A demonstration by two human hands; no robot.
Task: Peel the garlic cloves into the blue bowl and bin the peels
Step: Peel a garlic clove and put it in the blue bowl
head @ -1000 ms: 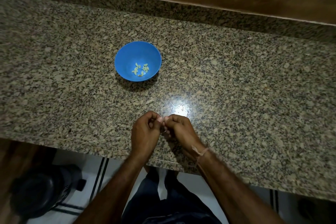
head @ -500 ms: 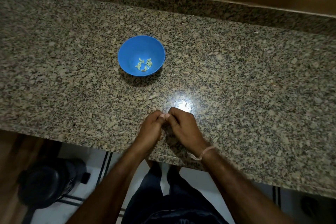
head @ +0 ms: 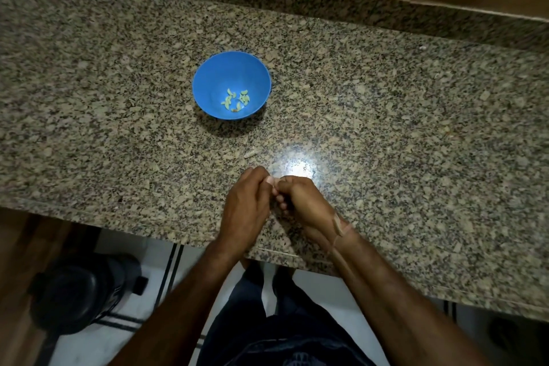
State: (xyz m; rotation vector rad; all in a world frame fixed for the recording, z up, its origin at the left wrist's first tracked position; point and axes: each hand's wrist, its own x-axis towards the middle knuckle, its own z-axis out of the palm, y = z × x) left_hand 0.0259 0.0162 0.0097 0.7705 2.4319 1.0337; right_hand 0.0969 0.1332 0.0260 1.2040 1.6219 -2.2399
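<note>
No legible text or labels anywhere.

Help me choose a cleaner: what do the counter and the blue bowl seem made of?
The counter looks like polished granite: speckled tan-and-black grain, with a glossy glare spot. The blue bowl is probably plastic, possibly melamine: even solid colour, thin rim, dull sheen.

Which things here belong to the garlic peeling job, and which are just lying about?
Job: blue bowl; peeled cloves in it; left hand and right hand, fingertips together, probably pinching a hidden clove; dark bin on the floor, likely for peels.
Lying about: granite counter; thread on the right wrist.
</note>
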